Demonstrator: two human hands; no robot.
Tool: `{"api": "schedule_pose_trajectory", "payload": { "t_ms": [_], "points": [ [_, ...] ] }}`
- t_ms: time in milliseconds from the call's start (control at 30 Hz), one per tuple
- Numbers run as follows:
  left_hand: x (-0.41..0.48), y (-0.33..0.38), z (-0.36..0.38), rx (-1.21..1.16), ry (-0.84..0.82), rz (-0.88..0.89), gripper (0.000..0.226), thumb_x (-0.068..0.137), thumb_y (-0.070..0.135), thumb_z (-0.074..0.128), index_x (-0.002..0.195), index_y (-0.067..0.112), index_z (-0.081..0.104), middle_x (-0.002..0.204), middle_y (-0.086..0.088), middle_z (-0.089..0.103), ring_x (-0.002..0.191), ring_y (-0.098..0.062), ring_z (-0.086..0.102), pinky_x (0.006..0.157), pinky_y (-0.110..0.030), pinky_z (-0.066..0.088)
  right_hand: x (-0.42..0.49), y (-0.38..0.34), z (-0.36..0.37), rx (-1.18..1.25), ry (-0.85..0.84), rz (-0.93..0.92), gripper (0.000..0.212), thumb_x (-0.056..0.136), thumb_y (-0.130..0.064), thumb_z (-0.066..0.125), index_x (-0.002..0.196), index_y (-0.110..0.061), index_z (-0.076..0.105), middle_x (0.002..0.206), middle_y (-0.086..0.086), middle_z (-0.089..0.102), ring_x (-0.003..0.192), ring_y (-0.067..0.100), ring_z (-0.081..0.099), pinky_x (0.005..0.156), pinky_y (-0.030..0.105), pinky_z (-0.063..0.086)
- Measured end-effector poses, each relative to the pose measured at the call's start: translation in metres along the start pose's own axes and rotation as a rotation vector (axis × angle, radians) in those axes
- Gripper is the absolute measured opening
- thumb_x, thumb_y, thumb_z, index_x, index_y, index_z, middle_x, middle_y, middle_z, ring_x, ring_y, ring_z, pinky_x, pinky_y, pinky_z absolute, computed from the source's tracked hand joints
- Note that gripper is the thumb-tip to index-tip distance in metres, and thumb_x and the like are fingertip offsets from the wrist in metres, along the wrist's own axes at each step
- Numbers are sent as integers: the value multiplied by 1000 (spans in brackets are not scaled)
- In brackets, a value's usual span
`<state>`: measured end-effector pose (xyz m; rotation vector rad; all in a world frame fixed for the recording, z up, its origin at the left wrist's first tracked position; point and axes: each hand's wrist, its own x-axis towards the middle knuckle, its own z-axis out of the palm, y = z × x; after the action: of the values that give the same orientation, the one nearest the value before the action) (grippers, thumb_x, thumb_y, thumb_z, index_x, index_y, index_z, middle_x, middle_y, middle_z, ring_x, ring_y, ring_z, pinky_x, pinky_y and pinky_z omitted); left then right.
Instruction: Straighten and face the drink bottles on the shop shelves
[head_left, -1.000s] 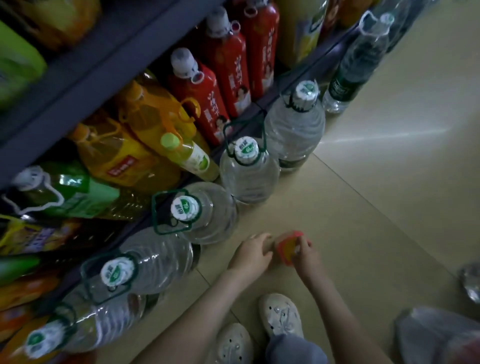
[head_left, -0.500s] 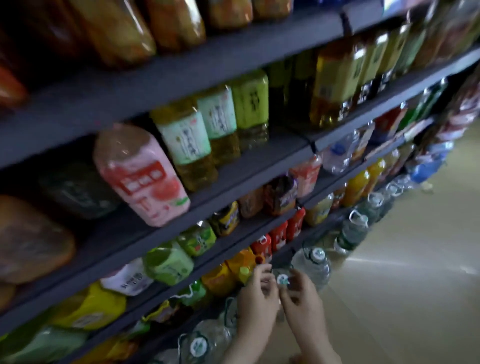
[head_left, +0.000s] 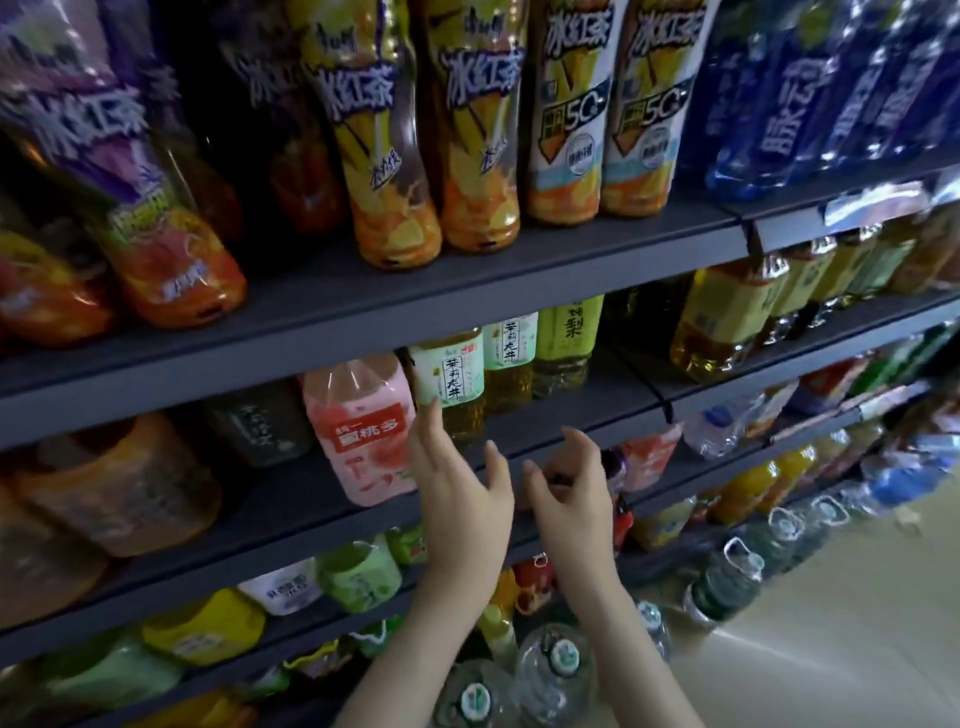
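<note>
Both hands are raised in front of the middle shelf (head_left: 291, 519), close together but not touching. The left hand (head_left: 457, 483) is open with straight, spread fingers pointing up. Its fingertips lie over the right edge of the pink bottle (head_left: 363, 431) and the foot of the tea bottle (head_left: 449, 384) just right of it. Whether they touch either bottle cannot be told. The right hand (head_left: 566, 488) is just right of the left, its fingers loosely curled. It holds nothing and hangs in front of the shelf edge.

The pink bottle stands upright near the front of the middle shelf, label facing out. The tea bottle, with a pale green label, stands farther back. Two more green-labelled bottles (head_left: 540, 348) stand to its right, farther back again. Left of the pink bottle a dark bottle (head_left: 260, 421) sits deep in the shelf, and a blurred orange jug (head_left: 119, 483) is nearer the front.

On the top shelf (head_left: 415, 296) stand iced-tea bottles (head_left: 478, 119), labels out, and to the far right blue bottles (head_left: 810, 93). Below the hands, water jugs (head_left: 556, 670) stand on the floor (head_left: 831, 623) by the lowest shelf.
</note>
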<state>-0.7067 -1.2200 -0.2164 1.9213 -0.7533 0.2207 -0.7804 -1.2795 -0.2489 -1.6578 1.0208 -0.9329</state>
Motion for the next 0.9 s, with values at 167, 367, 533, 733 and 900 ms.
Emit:
{"api": "schedule_pose_trajectory", "payload": {
  "t_ms": [167, 367, 533, 733, 900],
  "points": [
    [18, 0, 63, 44, 212, -15, 72, 81, 11, 68, 139, -5, 29, 145, -26, 28, 137, -32, 26, 112, -9, 9, 72, 30, -12, 14, 31, -105, 68, 86, -19, 68, 142, -10, 30, 136, 6, 40, 127, 17, 41, 103, 37, 41],
    [43, -6, 117, 87, 480, -121, 85, 80, 19, 70, 142, -9, 18, 147, -29, 19, 137, -34, 18, 116, -18, 4, 140, 34, -18, 52, 81, -273, 70, 81, -15, 73, 136, -2, 32, 125, 5, 37, 121, 26, 41, 100, 48, 42],
    [57, -26, 141, 211, 642, -160, 94, 75, 17, 77, 142, -7, 14, 143, -29, 26, 133, -35, 22, 113, -40, 20, 125, 45, 0, 105, 11, -425, 58, 80, -14, 73, 124, -4, 38, 108, -11, 38, 105, 20, 46, 89, 38, 46],
    [64, -55, 143, 285, 730, -130, 98, 65, 22, 82, 138, -5, 22, 127, -31, 41, 116, -36, 32, 101, -50, 36, 112, 48, 25, 234, -96, -436, 46, 82, -22, 70, 117, -25, 40, 109, -8, 51, 103, 5, 52, 84, 11, 41],
    [60, -53, 141, 194, 918, -41, 60, 78, 24, 63, 126, 0, 36, 116, -21, 43, 104, -27, 35, 95, -28, 30, 101, 39, 31, 316, -256, -352, 53, 79, -32, 72, 124, -31, 44, 114, -21, 52, 107, -9, 51, 84, 4, 40]
  ]
}}
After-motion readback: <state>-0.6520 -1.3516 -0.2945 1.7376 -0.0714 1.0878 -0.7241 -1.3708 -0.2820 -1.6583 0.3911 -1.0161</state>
